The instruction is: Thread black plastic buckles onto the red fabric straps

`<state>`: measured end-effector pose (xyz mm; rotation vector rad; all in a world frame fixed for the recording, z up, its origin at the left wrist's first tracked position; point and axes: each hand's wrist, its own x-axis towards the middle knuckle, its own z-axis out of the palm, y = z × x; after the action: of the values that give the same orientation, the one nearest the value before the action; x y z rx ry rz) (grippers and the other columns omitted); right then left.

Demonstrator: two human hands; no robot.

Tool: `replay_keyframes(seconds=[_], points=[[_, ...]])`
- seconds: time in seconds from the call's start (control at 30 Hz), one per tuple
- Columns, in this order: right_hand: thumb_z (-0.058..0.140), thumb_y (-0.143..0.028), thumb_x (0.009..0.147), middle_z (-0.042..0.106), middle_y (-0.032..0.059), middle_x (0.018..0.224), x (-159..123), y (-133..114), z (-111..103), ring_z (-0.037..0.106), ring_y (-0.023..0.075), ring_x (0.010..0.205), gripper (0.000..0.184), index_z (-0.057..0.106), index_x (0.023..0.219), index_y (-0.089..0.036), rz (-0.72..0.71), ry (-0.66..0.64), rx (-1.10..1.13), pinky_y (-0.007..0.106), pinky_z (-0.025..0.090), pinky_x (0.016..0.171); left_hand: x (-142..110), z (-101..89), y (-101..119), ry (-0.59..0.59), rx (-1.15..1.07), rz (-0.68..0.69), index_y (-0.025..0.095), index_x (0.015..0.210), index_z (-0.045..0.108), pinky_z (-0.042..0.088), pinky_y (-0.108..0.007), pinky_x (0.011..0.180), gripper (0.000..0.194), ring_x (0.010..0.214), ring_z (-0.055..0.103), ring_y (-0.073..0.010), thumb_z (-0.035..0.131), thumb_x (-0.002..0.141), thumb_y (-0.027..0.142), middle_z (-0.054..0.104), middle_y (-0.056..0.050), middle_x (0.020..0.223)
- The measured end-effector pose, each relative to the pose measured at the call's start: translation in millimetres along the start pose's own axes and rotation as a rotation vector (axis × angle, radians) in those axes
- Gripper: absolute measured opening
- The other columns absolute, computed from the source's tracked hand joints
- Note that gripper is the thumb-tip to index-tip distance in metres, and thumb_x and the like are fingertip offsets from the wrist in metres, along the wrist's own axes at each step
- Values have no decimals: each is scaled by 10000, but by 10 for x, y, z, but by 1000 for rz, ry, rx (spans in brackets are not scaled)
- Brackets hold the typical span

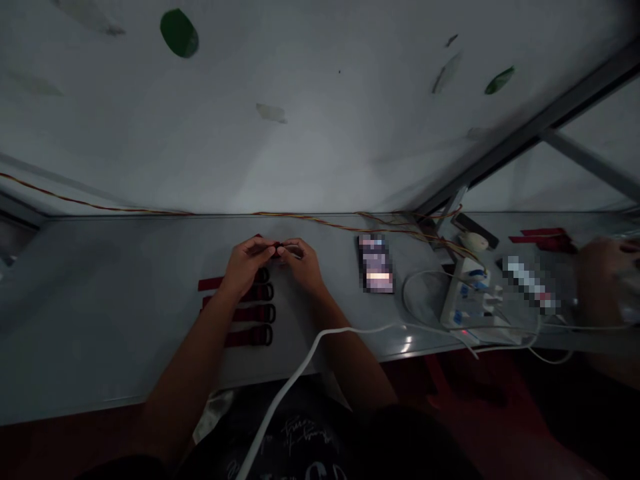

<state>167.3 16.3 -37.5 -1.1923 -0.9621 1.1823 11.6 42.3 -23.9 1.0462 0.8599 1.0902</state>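
White cable [295, 380] over your dark shirt [305, 433]; your left hand [245, 265] and right hand [301, 263] pinch a red strap [273, 250], above four looped straps [250, 335].

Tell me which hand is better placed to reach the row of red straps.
Left, probably: the left hand sits right beside the row of red straps with black loops, while the right hand lies farther off. Both pinch a small red piece between them.

Sole head-worn camera looks forward and down, close above the pale grey tabletop [115, 300], with left hand [244, 265] and right hand [301, 263] at frame centre.
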Motion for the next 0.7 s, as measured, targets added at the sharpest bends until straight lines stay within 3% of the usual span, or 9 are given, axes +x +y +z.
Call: replay_keyframes(seconds=[0.1,0.27,0.47,0.6,0.7], points=[[830,-569,712,725,11,810,-2,-42,-11,676,154,730,452,677,929,-202,-52,-16,-7,301,589,709,6,-58,40,-30,24,-31,198,919,778,518,-280,879,315,924,673,-160,932,676,328,747,-29,954],[787,-569,783,711,26,819,8,-97,-79,664,145,723,412,711,917,-187,-135,-86,-30,301,586,724,-2,-93,74,-102,97,-142,183,878,764,485,-260,727,333,795,627,-140,935,647,353,720,-16,884],[918,-552,629,661,87,1248,-20,-69,-155,686,220,1087,617,750,1142,-253,-297,-234,-192,335,629,843,-14,-50,116,-134,12,-125,172,816,723,491,-252,726,327,772,618,-128,932,643,354,686,-6,837],[826,-521,793,714,95,1181,-28,-57,-192,707,210,1051,452,775,1147,-245,-477,-192,-455,322,634,852,-4,-102,148,-154,16,-194,172,844,718,522,-279,748,363,786,640,-143,933,640,381,701,-20,876],[799,-504,833,758,99,1099,-12,-62,-215,729,206,983,410,789,1121,-212,-626,-142,-568,318,623,875,10,-152,181,-107,90,-200,166,840,727,518,-286,723,408,740,631,-144,949,601,412,704,-20,835]])
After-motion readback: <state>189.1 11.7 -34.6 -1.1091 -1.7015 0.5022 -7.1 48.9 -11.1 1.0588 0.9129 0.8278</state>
